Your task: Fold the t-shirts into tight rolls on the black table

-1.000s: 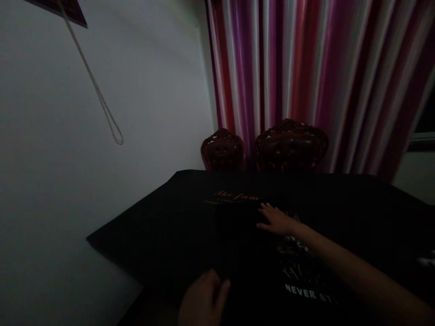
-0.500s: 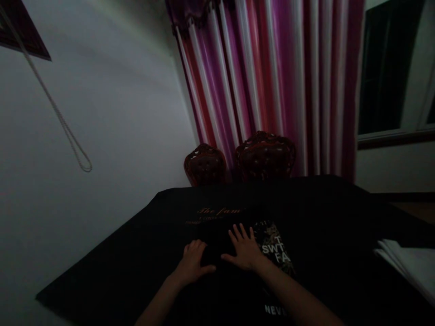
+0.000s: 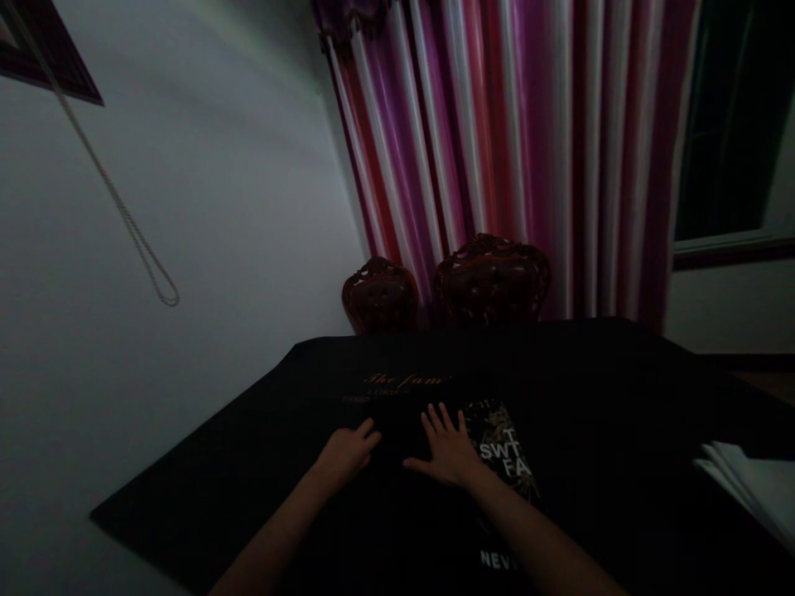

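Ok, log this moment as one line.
left hand: at black shirt left edge | right hand: flat on shirt, fingers spread | white stack: far right

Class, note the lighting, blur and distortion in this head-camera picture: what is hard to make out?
Head view: very dim and underexposed; the black shirt merges with the dark tablecloth, and only its white print is legible; the left hand and right hand show dimly; the curtain is brightest, its stripes leaning outward from wide-angle distortion; no glare.
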### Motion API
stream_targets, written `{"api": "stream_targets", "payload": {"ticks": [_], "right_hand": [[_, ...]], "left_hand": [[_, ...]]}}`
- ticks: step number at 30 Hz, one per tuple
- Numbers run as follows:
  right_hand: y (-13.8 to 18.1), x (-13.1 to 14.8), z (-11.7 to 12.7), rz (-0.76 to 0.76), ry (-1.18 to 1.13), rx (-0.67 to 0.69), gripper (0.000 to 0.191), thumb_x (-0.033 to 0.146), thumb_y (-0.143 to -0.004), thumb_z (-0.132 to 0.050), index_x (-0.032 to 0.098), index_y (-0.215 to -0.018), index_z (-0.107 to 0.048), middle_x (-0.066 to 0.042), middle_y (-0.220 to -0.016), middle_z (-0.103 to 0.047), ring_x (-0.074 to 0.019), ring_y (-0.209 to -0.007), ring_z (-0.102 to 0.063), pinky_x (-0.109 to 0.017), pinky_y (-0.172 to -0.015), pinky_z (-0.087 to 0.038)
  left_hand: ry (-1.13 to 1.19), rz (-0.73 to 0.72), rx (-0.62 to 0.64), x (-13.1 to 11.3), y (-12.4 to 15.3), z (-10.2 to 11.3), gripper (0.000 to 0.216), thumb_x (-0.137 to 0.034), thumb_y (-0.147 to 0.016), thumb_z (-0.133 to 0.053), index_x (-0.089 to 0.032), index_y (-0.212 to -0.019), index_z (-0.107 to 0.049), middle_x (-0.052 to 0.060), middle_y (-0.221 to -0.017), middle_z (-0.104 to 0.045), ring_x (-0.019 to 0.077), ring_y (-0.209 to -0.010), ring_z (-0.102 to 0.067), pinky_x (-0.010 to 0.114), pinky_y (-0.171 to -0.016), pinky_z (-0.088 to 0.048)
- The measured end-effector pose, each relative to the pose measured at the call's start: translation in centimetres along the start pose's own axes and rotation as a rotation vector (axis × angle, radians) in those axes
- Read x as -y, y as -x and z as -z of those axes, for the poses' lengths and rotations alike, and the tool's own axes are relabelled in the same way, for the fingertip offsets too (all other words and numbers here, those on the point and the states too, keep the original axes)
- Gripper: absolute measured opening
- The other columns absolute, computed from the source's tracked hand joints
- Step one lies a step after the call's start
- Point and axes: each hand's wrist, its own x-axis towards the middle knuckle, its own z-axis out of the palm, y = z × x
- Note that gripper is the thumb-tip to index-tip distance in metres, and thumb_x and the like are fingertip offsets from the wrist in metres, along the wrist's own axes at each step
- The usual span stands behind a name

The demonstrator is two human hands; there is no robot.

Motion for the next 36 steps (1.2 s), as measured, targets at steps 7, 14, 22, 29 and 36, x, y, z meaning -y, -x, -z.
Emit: {"api": "stream_targets", "payload": {"ticks": [7,14,22,29,36], "right_hand": [[-1.3,-2.9,1.0,-0.344,-0.666,-0.444,0.079,0.060,-0.093,-0.001,0.008,-0.150,-0.020,-0.013,-0.153,-0.030,-0.0198,-0.140,-0.029,-0.032,-0.114,-0.027],[-1.6,-3.4,1.0,-0.369,-0.658,-0.519,0.070,0.051,-0.097,-0.006,0.007,-0.149,-0.022,-0.014,-0.151,-0.032,-0.0191,-0.138,-0.032,-0.030,-0.112,-0.031],[-1.0,-2.0,-0.8,-0.011,0.027,-0.210,0.052,0.035,-0.096,-0.033,0.020,-0.145,-0.044,-0.007,-0.155,-0.029,-0.0254,-0.145,-0.013,-0.049,-0.117,-0.006],[-0.4,-0.4,1.8,-0.091,0.049,0.013,0.057,0.040,-0.097,-0.035,0.017,-0.150,-0.034,-0.009,-0.157,-0.021,-0.0255,-0.146,-0.009,-0.049,-0.117,-0.006],[10.2,-1.2,9.0,-0.182,-0.100,-0.141,0.050,0.042,-0.097,-0.038,0.011,-0.134,-0.051,-0.016,-0.140,-0.049,-0.0257,-0.131,-0.043,-0.038,-0.108,-0.034]], "left_hand": [[0.205,-0.196,-0.177,-5.5,-4.3,2.0,0.061,-0.002,-0.079,-0.047,-0.027,-0.134,-0.041,0.003,-0.159,-0.019,0.0198,-0.140,-0.033,0.033,-0.114,-0.034],[0.490,-0.095,-0.181,-7.8,-2.9,-3.0,0.070,-0.031,-0.087,-0.055,-0.018,-0.148,-0.023,0.013,-0.160,-0.014,0.0244,-0.147,-0.020,0.045,-0.119,-0.027],[0.350,-0.237,0.028,-5.2,-1.8,-4.6,0.073,-0.009,-0.083,-0.039,-0.024,-0.151,-0.018,0.004,-0.160,-0.015,0.0190,-0.148,-0.012,0.049,-0.120,-0.019],[0.171,-0.157,-0.016,-5.9,-2.3,-2.6,0.054,-0.021,-0.093,-0.044,-0.021,-0.146,-0.034,0.008,-0.155,-0.031,0.0237,-0.145,-0.024,0.053,-0.119,-0.018],[0.376,0.173,-0.291,-9.6,10.3,-0.4,0.038,-0.038,-0.098,-0.033,-0.016,-0.120,-0.056,0.014,-0.126,-0.060,0.0252,-0.120,-0.054,0.045,-0.105,-0.042]]}}
